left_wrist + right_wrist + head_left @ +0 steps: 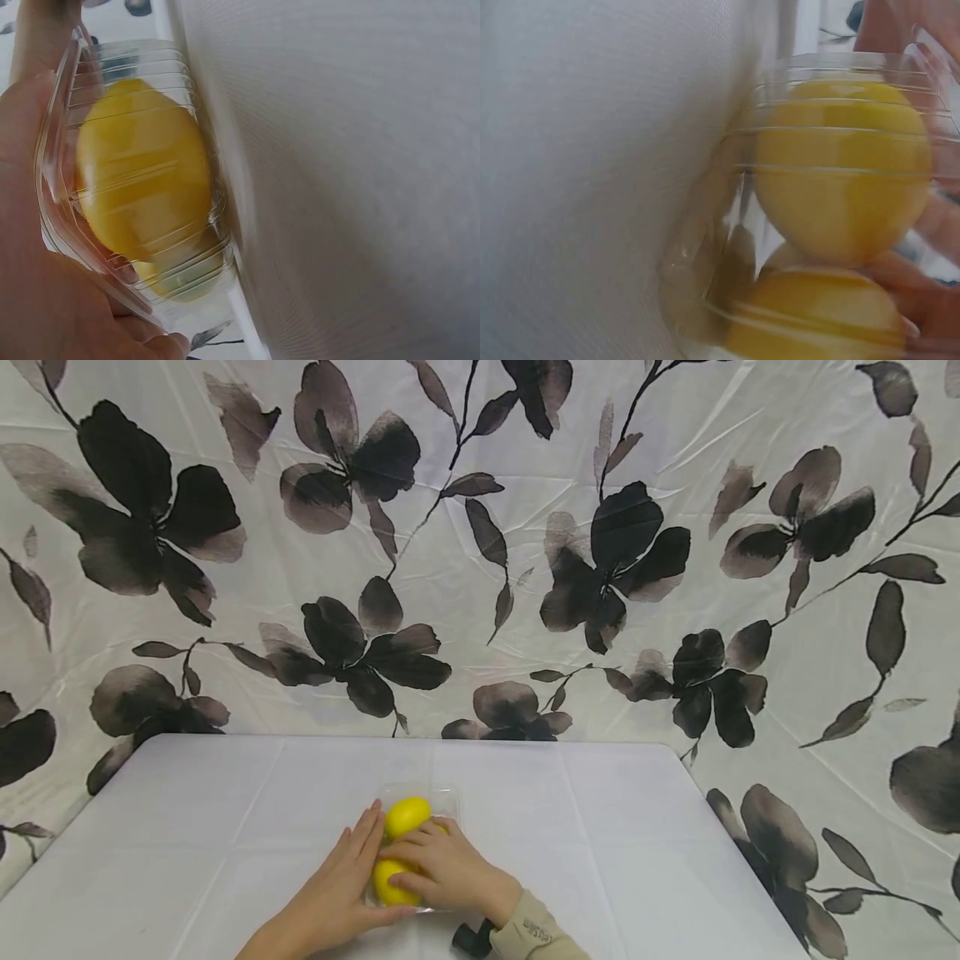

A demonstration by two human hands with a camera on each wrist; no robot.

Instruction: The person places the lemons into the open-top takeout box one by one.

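A clear plastic container on the white table holds yellow lemons. One lemon lies at its far left and another lemon at its near left; a bit of yellow shows beneath the right fingers. My left hand lies along the container's left side, fingers straight, thumb stretched toward the near edge. From above, my right hand reaches in and grips the near lemon between thumb and fingers, hiding much of the container's right half. Through the ribbed wall, a large lemon shows in the left wrist view, and two lemons in the right.
A small black object sits by the right sleeve at the near edge of the view. The white cloth-covered table has fold lines. Behind it hangs a floral curtain.
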